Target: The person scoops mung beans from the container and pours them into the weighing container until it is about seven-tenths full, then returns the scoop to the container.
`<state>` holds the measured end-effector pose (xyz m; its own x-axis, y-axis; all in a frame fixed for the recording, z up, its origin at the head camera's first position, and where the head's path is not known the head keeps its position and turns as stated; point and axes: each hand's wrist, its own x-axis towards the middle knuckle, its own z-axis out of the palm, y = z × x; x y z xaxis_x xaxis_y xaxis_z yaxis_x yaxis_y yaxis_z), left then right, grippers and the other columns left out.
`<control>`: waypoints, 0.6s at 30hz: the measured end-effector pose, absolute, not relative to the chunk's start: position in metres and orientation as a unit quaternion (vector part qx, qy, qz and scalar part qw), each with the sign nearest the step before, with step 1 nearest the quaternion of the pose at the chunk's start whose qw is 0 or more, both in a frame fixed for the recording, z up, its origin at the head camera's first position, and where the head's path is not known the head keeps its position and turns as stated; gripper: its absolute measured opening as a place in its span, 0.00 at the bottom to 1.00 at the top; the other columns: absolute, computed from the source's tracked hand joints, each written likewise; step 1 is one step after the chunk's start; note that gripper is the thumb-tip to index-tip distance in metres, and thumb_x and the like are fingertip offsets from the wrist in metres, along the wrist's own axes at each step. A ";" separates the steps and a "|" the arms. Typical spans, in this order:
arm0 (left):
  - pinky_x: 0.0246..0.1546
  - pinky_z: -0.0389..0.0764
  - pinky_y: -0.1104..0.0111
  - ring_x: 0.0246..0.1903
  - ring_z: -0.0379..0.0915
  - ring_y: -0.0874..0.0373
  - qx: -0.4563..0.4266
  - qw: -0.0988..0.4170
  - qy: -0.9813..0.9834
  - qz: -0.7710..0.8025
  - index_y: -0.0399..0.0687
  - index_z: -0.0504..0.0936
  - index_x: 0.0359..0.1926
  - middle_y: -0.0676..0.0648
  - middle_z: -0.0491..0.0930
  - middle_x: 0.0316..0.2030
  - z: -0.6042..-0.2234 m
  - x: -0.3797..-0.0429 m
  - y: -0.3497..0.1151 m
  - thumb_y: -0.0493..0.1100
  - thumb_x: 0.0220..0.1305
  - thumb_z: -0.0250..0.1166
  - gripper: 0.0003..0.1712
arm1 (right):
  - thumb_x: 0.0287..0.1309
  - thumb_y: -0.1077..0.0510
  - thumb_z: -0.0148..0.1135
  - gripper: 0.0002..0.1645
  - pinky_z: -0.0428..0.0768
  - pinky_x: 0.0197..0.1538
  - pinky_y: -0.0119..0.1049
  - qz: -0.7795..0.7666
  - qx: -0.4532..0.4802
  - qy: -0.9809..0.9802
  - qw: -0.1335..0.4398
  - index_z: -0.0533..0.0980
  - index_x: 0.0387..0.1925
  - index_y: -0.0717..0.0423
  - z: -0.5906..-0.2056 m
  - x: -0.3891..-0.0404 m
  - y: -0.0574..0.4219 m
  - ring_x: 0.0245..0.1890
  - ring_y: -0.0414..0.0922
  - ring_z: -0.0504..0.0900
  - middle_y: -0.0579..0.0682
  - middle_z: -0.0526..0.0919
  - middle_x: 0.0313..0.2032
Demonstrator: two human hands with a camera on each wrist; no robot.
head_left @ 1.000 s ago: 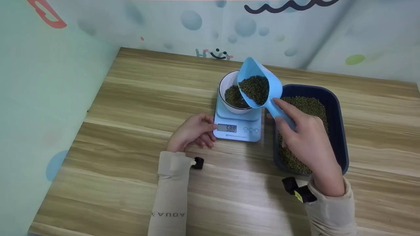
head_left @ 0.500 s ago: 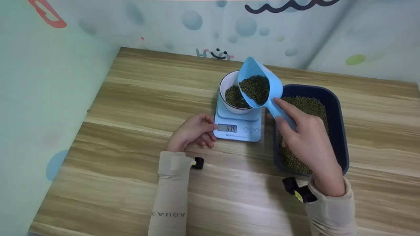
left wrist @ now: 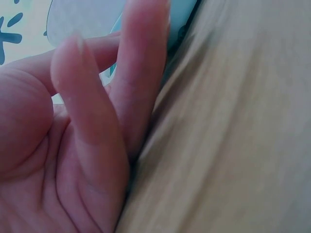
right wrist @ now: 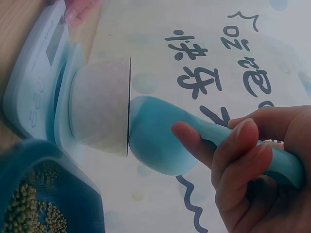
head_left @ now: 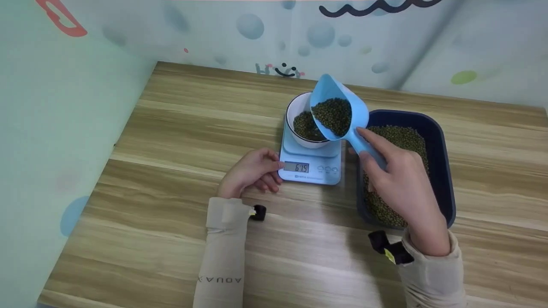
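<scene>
My right hand (head_left: 400, 179) grips the handle of a light blue scoop (head_left: 359, 112), index finger stretched along it. Mung beans (head_left: 333, 116) lie in the scoop, which tilts over the right side of a white, dark-rimmed bowl (head_left: 295, 107). More beans show inside the bowl, partly hidden by the scoop. Under the bowl is a light blue kitchen scale (head_left: 317, 171) with a lit digital display (head_left: 296, 167). My left hand (head_left: 252, 169) holds the scale's left edge, thumb on top by the display. In the right wrist view the scoop (right wrist: 163, 136) meets the bowl's rim.
A dark blue tub (head_left: 445, 184) of mung beans stands right of the scale, partly beneath my right forearm. Behind the wooden table (head_left: 192, 115) rises a printed wall (head_left: 274, 42); another wall (head_left: 64, 128) borders the left side.
The number on the scale's display rose between the first and second frames and then stayed the same. Both hands and the scoop have kept their places.
</scene>
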<state>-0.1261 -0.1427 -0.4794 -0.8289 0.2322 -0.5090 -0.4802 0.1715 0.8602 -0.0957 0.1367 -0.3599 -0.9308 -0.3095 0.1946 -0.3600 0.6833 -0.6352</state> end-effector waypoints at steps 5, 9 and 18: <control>0.16 0.77 0.69 0.22 0.81 0.50 -0.085 0.281 0.715 0.634 0.45 0.69 0.46 0.38 0.81 0.30 -0.480 -0.126 -0.143 0.46 0.62 0.60 0.16 | 0.66 0.52 0.46 0.23 0.68 0.12 0.30 0.355 0.179 -0.917 0.029 0.66 0.62 0.38 -0.360 -0.095 0.137 0.10 0.38 0.73 0.43 0.84 0.38; 0.16 0.77 0.69 0.23 0.81 0.50 -0.084 0.280 0.718 0.631 0.45 0.69 0.46 0.39 0.81 0.30 -0.479 -0.126 -0.143 0.46 0.63 0.60 0.15 | 0.66 0.51 0.47 0.23 0.68 0.12 0.30 0.354 0.176 -0.918 0.026 0.66 0.62 0.38 -0.360 -0.096 0.136 0.10 0.39 0.73 0.43 0.84 0.39; 0.15 0.76 0.69 0.22 0.81 0.50 -0.072 0.272 0.721 0.633 0.43 0.69 0.45 0.39 0.81 0.28 -0.479 -0.125 -0.142 0.46 0.63 0.59 0.14 | 0.65 0.52 0.48 0.23 0.67 0.12 0.29 0.350 0.182 -0.918 0.033 0.67 0.62 0.41 -0.360 -0.096 0.136 0.09 0.36 0.73 0.44 0.84 0.37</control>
